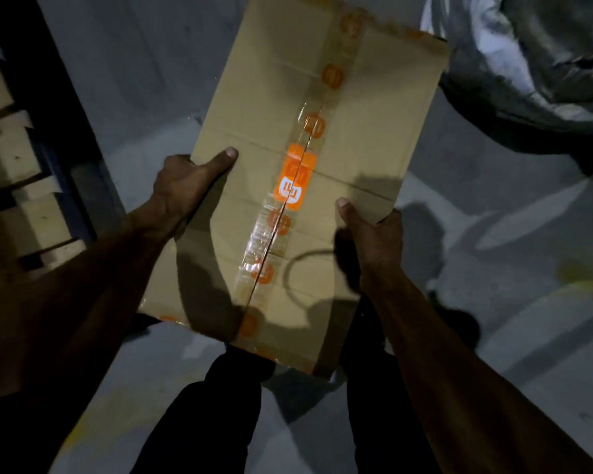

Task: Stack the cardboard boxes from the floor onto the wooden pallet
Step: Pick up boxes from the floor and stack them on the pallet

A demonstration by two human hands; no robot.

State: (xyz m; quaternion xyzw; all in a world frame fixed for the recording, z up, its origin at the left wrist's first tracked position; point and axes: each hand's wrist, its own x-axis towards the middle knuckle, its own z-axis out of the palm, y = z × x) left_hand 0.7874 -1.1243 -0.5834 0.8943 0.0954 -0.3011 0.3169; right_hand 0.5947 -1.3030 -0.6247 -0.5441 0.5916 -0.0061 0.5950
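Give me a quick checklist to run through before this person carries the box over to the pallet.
1. Left hand grips the cardboard box at its left edge, thumb on top: ok.
2. Right hand grips the right edge, thumb on top: ok.
3. Tape holds the top flaps closed: ok.
4. Box is off the floor: ok.
5. Wooden pallet lies to the left; free space on it: cannot tell.
6. Plastic-wrapped bundle is clear of the box: cannot tell.

2 bare forearms, no sleeves, no gloves, no watch or rings on the left hand (182, 186) or right hand (374, 241). Black trousers (226, 398) on both legs; footwear too dark to tell.
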